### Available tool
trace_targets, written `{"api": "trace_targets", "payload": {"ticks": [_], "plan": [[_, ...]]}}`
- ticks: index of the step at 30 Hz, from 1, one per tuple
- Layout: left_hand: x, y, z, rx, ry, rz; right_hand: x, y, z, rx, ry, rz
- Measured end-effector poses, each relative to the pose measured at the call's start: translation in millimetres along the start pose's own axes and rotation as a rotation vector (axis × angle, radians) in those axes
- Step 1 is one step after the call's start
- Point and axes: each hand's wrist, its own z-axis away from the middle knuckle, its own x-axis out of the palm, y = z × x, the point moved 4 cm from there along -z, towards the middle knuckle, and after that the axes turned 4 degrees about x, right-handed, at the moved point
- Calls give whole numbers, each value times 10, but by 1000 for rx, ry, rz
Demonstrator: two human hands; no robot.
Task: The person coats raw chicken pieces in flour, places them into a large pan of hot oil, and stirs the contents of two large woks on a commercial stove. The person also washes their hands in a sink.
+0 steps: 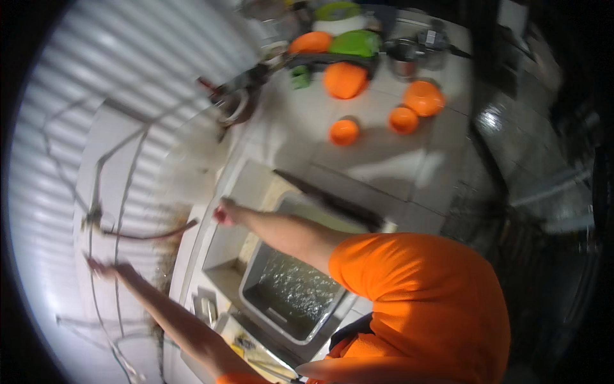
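My left hand (pixel 103 269) reaches toward the wall, below a tap (pixel 93 218) with a short reddish hose (pixel 153 235). Its fingers look stretched out, and nothing shows in them. My right hand (pixel 224 212) is above the back rim of a tiled sink (pixel 228 245), apart from the hose's free end. It is blurred, and its fingers look curled; whether they hold anything is unclear. Under my right forearm sits a grey plastic tub (pixel 254 269) in the sink. Rippling, cloudy water (pixel 297 283) fills part of it.
Orange bowls (pixel 344 133) stand on the tiled counter (pixel 331 110). Farther back are orange and green plates (pixel 355 43), a metal pot (pixel 403 57) and a green cloth-like item (pixel 301 77). Corrugated metal sheeting (pixel 62 144) lines the wall. A yellow item (pixel 237 350) lies beside the tub.
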Motion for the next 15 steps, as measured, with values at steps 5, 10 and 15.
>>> {"api": "trace_targets", "payload": {"ticks": [5, 10, 15], "plan": [[196, 1120, 3162, -56, -736, 8, -68, 312, 1113, -292, -565, 1093], [977, 2952, 4207, -609, -895, 60, -585, -280, 2949, -1288, -243, 1857], [2158, 4473, 4227, -506, -743, 227, -1399, -2400, 5607, -1324, -39, 2119]]}}
